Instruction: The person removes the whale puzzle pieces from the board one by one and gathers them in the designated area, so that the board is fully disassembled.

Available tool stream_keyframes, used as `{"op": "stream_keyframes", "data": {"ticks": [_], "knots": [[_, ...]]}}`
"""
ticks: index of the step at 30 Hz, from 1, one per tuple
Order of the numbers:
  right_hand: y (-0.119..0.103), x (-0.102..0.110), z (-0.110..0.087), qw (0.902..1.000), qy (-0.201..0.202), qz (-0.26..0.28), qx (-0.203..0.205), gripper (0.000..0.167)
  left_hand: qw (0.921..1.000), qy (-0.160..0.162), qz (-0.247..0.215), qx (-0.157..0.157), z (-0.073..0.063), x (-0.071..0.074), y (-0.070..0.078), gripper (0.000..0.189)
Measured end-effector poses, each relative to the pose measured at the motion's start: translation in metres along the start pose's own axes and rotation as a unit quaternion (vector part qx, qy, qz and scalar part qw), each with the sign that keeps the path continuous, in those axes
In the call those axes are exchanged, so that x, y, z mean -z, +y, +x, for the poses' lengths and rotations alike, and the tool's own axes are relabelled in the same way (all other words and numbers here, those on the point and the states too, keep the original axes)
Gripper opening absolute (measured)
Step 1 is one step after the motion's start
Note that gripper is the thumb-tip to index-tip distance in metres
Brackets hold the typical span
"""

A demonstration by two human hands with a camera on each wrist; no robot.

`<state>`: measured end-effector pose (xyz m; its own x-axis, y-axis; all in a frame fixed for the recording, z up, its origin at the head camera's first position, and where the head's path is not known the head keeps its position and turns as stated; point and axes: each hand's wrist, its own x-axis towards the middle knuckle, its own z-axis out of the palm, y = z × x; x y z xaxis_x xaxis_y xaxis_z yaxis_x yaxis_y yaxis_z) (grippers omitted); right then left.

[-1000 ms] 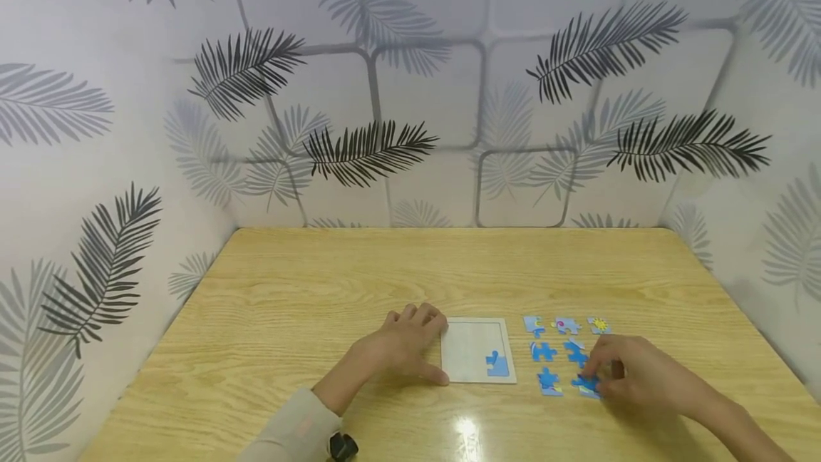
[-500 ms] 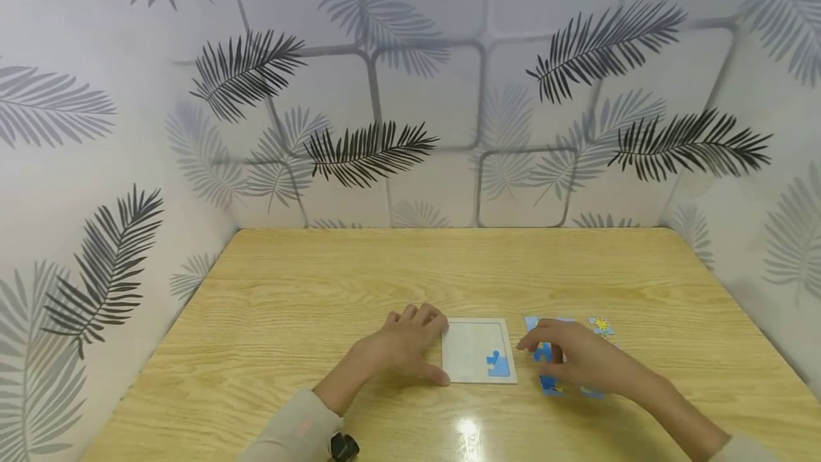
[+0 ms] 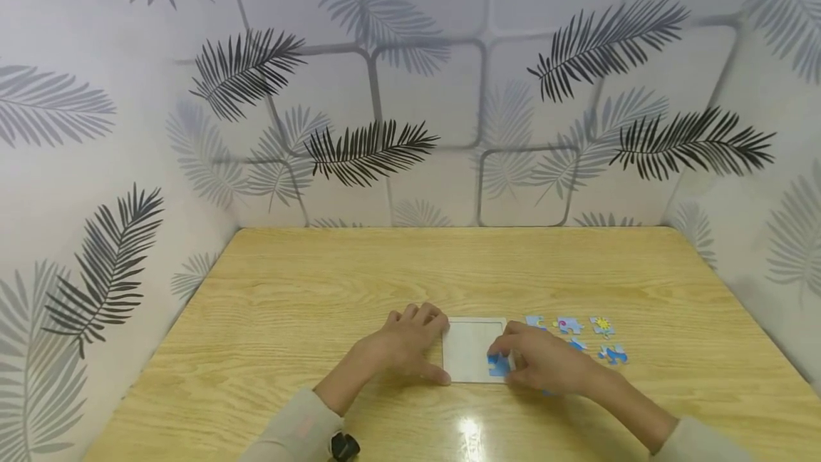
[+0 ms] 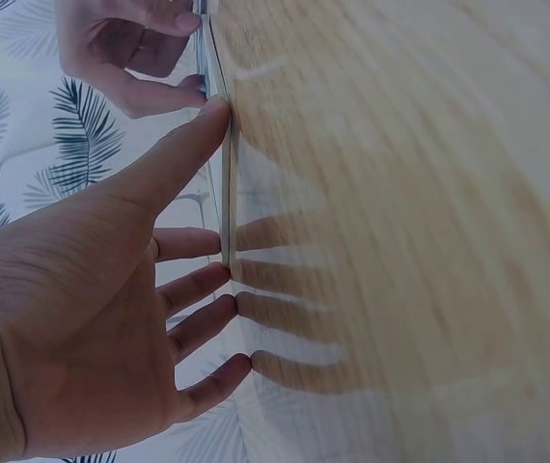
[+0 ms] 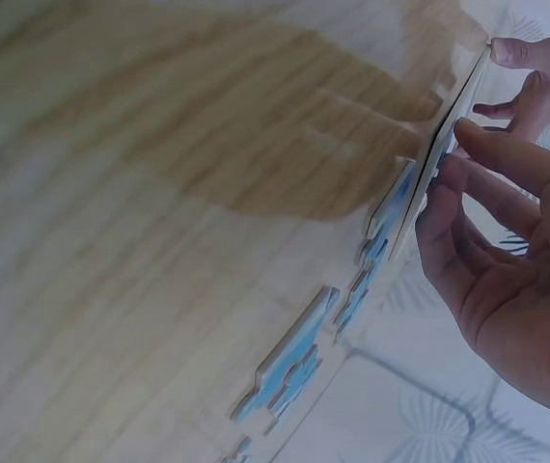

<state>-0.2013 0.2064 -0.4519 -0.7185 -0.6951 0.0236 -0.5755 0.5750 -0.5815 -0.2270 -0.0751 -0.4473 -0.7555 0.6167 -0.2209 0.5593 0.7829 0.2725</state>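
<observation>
A square, pale puzzle tray (image 3: 463,351) lies flat on the wooden table. My left hand (image 3: 410,344) rests at its left side, the spread fingers and thumb (image 4: 193,140) touching its edge. In the tray's near right corner sits a blue puzzle piece (image 3: 497,366). My right hand (image 3: 545,358) reaches over that corner, thumb and bent fingers pinching at the piece and partly covering it. The right wrist view shows the fingertips (image 5: 444,198) low at the tray's edge.
Several loose puzzle pieces lie right of the tray, among them one with a yellow sun (image 3: 601,324), one with a pink swirl (image 3: 568,324) and a blue one (image 3: 613,354). My right hand hides others. Leaf-patterned walls (image 3: 423,91) border the table (image 3: 308,276).
My right hand has moved left from the loose pieces, across to the tray's near right corner. My left hand has kept its place at the tray.
</observation>
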Motion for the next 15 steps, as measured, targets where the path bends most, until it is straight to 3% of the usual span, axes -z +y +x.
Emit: {"op": "stream_keyframes", "data": {"ticks": [15], "knots": [[-0.005, -0.0013, 0.0022, 1.0, -0.003, 0.001, -0.005, 0.036, 1.0, 0.001, 0.004, 0.009, -0.0002, 0.0015, 0.0026, 0.063]]}}
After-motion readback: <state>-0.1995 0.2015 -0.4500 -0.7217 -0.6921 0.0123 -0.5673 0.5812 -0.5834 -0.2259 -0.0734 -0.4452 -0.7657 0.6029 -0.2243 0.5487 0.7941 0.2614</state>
